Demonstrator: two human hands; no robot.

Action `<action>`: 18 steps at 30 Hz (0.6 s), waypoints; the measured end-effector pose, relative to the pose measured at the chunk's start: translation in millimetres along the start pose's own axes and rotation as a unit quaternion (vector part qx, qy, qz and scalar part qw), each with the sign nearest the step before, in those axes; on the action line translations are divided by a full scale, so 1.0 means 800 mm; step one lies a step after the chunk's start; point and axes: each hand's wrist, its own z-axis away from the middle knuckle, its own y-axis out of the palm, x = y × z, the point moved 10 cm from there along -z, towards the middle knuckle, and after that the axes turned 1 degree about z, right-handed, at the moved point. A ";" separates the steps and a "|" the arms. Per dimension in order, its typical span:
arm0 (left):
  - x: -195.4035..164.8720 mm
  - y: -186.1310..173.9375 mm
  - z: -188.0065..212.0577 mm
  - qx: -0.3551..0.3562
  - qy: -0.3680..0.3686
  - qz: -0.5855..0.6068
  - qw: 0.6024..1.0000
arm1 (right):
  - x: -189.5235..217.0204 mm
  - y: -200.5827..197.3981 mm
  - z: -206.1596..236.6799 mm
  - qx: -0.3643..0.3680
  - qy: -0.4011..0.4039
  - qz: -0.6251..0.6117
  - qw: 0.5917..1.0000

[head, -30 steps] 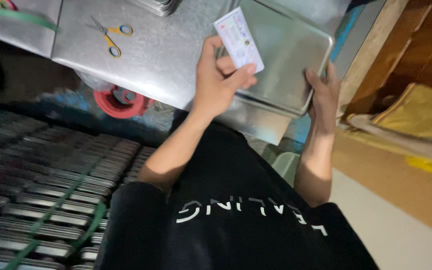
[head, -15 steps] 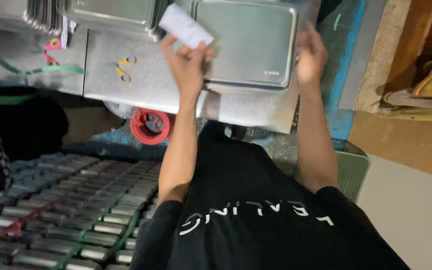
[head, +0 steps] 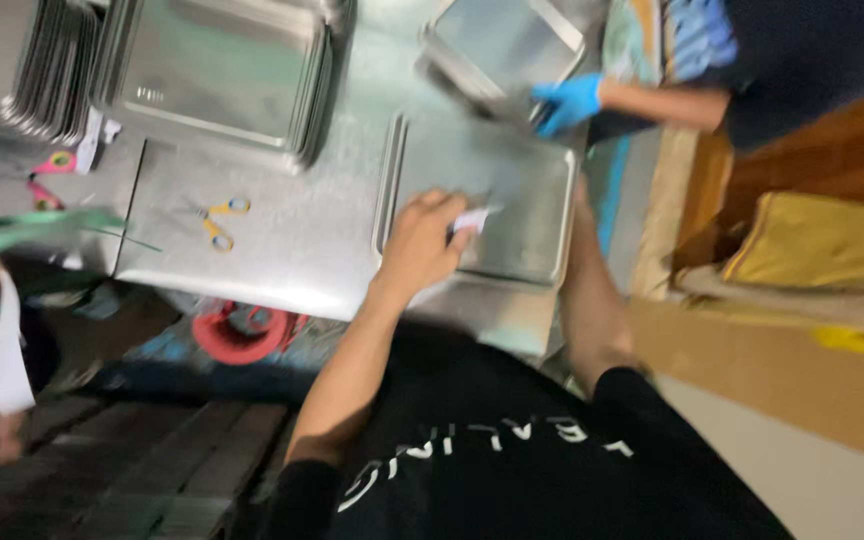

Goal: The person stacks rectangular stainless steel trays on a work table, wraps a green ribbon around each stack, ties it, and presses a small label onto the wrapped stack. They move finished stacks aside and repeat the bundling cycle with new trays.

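A small white card (head: 474, 219) sits pinched in the fingers of the left hand (head: 422, 245). The hand is curled tight around it. The card pokes out to the right of the fingers and presses down on a flat metal tray (head: 512, 190). The tray lies on the shiny metal surface (head: 282, 250), right in front of the person, with its long side running away from the body.

The right hand (head: 580, 195) is at the tray's right edge. Only a bit of it shows, so I cannot tell if it is gripping or just resting there. The left hand is the one closer to the card.

Past the tray, another person's hand in a blue glove (head: 564, 100) holds a second tray (head: 502, 45) tipped up. To the left lie yellow scissors (head: 217, 220) and a stack of trays (head: 217, 75). A red tape roll (head: 242, 335) sits below the surface
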 end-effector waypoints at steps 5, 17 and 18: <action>0.027 -0.019 -0.001 0.001 -0.077 0.124 0.989 | -0.019 0.015 -0.018 0.019 0.034 0.018 0.999; 0.214 -0.145 0.102 -0.405 -0.094 0.452 0.789 | -0.005 0.069 -0.092 0.153 0.095 -0.035 0.983; 0.226 -0.172 0.108 -0.411 -0.114 0.335 0.840 | -0.009 0.072 -0.097 0.141 0.096 -0.032 0.985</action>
